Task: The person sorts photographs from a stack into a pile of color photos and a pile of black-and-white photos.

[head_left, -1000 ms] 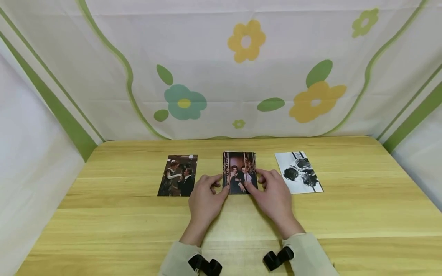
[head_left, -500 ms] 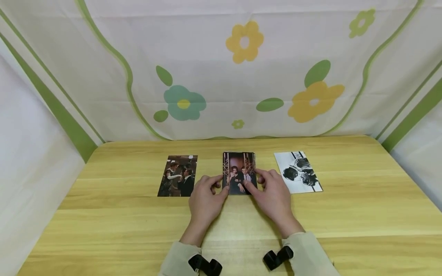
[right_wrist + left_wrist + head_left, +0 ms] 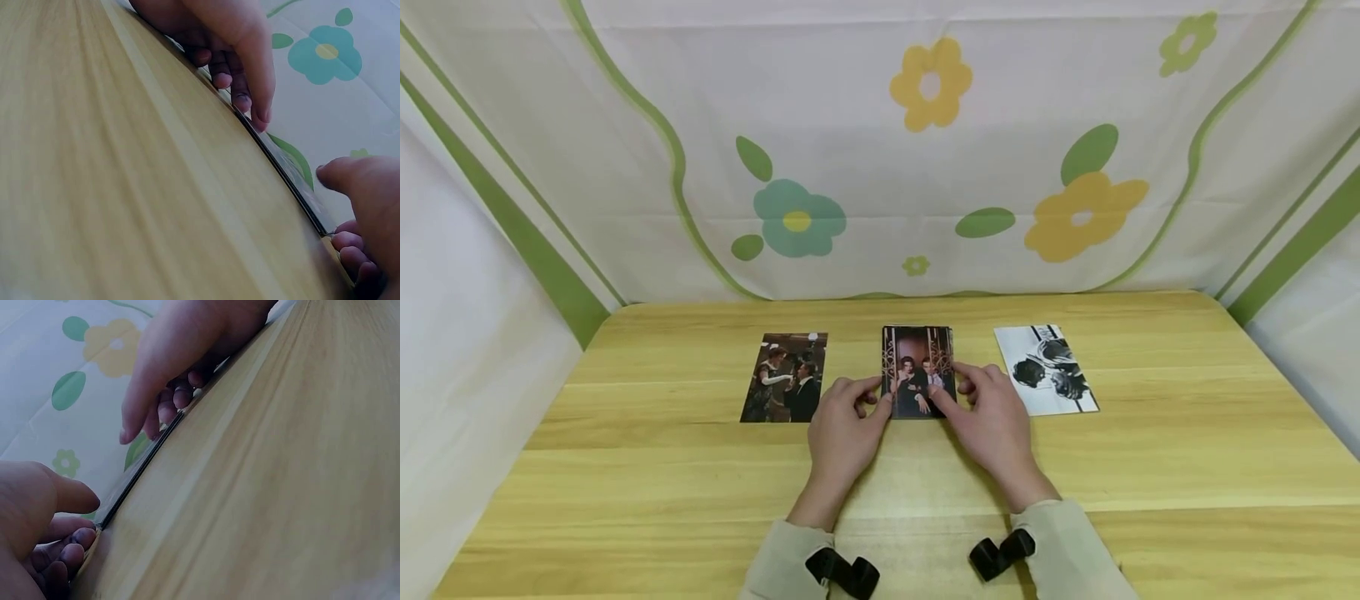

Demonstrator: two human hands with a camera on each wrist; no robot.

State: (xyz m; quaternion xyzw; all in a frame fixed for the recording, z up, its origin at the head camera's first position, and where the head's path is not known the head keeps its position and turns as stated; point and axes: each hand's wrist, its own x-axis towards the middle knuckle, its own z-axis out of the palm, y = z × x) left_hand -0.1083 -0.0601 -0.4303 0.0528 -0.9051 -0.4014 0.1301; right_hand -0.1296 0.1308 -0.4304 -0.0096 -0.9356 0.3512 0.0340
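Pinching the middle photograph (image 3: 917,371) at its two near corners, the left hand (image 3: 842,433) and the right hand (image 3: 992,425) have curled fingers under its lower edge and thumbs on top; the wrist views show that edge raised slightly off the wooden tabletop (image 3: 1187,467). It sits between a colour photograph (image 3: 785,377) to its left and a black-and-white photograph (image 3: 1045,369) to its right, both lying flat and apart from it. A flowered cloth (image 3: 925,150) hangs behind.
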